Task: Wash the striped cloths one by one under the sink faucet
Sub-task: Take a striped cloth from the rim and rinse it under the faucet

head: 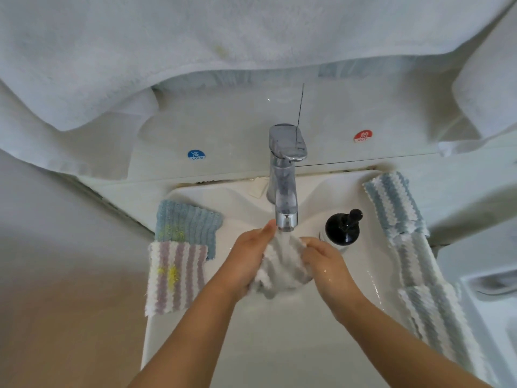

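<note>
Water runs from the chrome faucet [285, 197] onto a grey-and-white striped cloth [282, 267] bunched over the sink basin [268, 331]. My left hand [249, 259] grips the cloth's left side, its index finger reaching up beside the spout. My right hand [324, 261] pinches the cloth's right side. On the left rim lie a purple-striped cloth [176, 278] with yellow stains and a blue cloth [187, 222] partly under it. Several blue-and-white striped cloths [408, 247] lie in a row along the right rim.
A black soap pump bottle [342, 228] stands just right of the faucet, close to my right hand. White towels [167, 51] hang above the sink. Cold [196, 154] and hot [362, 136] stickers mark the back ledge. A white tray [492, 287] sits at far right.
</note>
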`<state>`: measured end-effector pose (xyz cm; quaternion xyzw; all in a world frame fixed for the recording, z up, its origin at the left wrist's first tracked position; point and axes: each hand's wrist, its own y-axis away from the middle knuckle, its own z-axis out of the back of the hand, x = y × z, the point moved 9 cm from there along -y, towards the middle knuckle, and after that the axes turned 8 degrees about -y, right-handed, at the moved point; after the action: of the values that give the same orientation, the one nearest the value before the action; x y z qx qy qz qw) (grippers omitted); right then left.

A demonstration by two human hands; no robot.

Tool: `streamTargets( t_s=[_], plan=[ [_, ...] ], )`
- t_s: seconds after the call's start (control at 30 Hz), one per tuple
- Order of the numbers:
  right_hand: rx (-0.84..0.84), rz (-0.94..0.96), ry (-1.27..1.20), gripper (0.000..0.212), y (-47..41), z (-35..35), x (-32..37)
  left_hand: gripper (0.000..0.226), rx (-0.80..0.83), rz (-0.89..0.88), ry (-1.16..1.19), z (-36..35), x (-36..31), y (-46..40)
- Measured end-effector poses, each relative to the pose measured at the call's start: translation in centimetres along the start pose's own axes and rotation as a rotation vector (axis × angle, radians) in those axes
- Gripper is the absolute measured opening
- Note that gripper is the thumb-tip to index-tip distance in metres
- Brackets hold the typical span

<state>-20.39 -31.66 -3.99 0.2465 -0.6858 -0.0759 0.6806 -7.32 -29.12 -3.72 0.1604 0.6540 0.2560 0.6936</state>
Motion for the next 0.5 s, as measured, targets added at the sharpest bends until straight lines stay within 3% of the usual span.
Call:
streamTargets(
  t_s=[0.1, 0.2, 0.3, 0.4, 0.5],
  plan=[
    [0.146, -0.020, 0.176, 0.049, -0.7, -0.9, 0.3, 0.044, 0.122, 0.015, -0.054, -0.1, 0.1, 0.1],
    [0.286, -0.034, 0.316, 0.065, -0.8, -2.2, 0.5, 0.028, 0.191, 0.037, 0.023, 0.3, 0.3, 0.0],
    [0.383, -0.080, 0.280, 0.057, -0.9, -3.0, 0.0, 0.032, 0.248, 0.057, 0.030, 1.1, 0.8, 0.0],
    [0.316, -0.075, 0.323, 0.060, -1.5, -3.0, -0.3, 0.028, 0.289, 0.114, 0.054, 1.1, 1.6, 0.4],
    [0.258, -0.063, 0.155, 0.028, -1.6, -3.0, -0.1, 0.030, 0.297, 0.246, 0.168, 1.1, 3.6, 0.7]
  ],
)
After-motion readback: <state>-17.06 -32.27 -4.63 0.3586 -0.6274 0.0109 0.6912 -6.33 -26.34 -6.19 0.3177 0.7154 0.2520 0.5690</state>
